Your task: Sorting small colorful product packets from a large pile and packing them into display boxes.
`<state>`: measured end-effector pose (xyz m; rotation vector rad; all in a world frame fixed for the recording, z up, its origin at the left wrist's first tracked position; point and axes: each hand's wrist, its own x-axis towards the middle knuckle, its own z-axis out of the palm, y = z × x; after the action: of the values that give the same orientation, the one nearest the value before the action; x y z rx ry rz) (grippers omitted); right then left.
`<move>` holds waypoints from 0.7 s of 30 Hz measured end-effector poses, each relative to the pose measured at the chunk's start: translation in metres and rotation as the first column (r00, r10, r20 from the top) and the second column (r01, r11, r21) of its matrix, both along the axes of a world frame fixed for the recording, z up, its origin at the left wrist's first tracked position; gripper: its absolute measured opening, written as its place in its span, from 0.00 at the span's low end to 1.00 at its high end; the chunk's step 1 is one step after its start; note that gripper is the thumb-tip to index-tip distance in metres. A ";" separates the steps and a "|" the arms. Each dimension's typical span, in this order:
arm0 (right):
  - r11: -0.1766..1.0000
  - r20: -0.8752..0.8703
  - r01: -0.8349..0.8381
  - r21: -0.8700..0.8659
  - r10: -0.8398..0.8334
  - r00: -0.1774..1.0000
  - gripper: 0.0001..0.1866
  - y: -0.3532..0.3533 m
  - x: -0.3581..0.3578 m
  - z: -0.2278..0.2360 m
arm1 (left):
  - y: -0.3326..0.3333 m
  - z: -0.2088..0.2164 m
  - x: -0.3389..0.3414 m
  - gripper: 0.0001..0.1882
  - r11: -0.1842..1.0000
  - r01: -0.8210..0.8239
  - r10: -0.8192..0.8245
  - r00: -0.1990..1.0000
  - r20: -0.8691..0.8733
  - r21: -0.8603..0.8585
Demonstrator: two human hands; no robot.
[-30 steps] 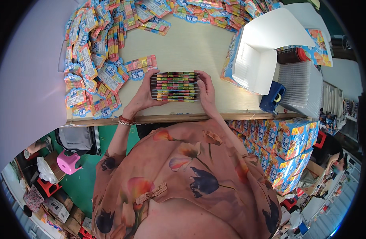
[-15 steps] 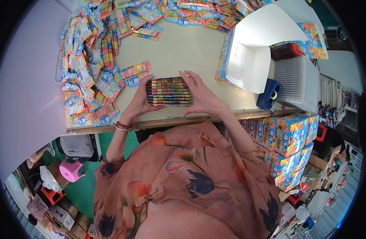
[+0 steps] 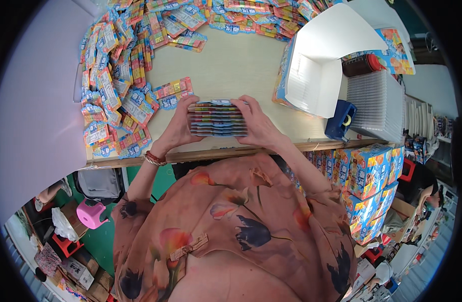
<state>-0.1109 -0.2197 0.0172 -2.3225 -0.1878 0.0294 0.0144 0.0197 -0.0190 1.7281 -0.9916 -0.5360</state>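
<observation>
Head view: both hands hold stacked packets, labels blurred.

Over the pale table a blurred packet stack seems striped blue and dark red, on it are a white-lined blue box and navy tape dispenser, before it a dusty-pink blouse with orange and navy flowers.
</observation>
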 end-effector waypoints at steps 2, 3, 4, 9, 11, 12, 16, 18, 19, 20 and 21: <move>0.998 0.049 0.055 0.018 -0.056 0.997 0.51 -0.014 -0.014 0.019 | -0.016 0.029 -0.003 0.50 0.998 0.013 -0.011 0.999 0.035 -0.057; 0.996 0.017 0.079 0.030 -0.080 0.997 0.51 -0.024 -0.022 0.036 | -0.030 0.048 -0.003 0.50 0.998 0.012 -0.010 0.999 0.034 -0.060; 0.991 0.138 0.118 -0.068 -0.108 0.985 0.51 -0.036 -0.027 0.052 | -0.047 0.067 -0.002 0.47 0.995 0.049 -0.036 0.988 0.152 -0.082; 0.904 0.233 0.361 -0.229 -0.309 0.922 0.50 -0.112 -0.047 0.107 | -0.172 0.118 0.008 0.40 0.965 0.191 -0.062 0.834 0.548 -0.182; 0.894 0.093 0.406 -0.190 -0.395 0.914 0.49 -0.145 -0.053 0.109 | -0.220 0.117 0.013 0.41 0.956 0.269 -0.158 0.810 0.565 -0.118; 0.892 0.072 0.407 -0.198 -0.401 0.913 0.49 -0.160 -0.054 0.104 | -0.240 0.114 0.016 0.45 0.958 0.288 -0.251 0.801 0.544 0.019; 0.840 0.006 0.435 -0.325 -0.459 0.889 0.52 -0.187 -0.061 0.092 | -0.277 0.084 0.019 0.50 0.931 0.344 -0.354 0.781 0.514 0.119; 0.802 -0.013 0.409 -0.435 -0.460 0.888 0.51 -0.194 -0.065 0.085 | -0.285 0.070 0.012 0.50 0.929 0.342 -0.366 0.789 0.493 0.143; 0.757 -0.030 0.365 -0.542 -0.451 0.892 0.50 -0.197 -0.066 0.082 | -0.287 0.063 0.008 0.50 0.931 0.327 -0.366 0.800 0.475 0.165; 0.804 -0.078 0.318 -0.503 -0.409 0.909 0.49 -0.199 -0.065 0.081 | -0.289 0.058 0.004 0.50 0.926 0.339 -0.377 0.796 0.474 0.167; 0.812 -0.070 0.301 -0.500 -0.384 0.921 0.49 -0.203 -0.067 0.076 | -0.290 0.054 -0.001 0.50 0.931 0.302 -0.364 0.777 0.513 0.204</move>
<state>-0.1775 -0.4225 0.0931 -2.8025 0.3757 0.1008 0.0137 -0.2707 0.0345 1.8557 -1.7320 -0.3207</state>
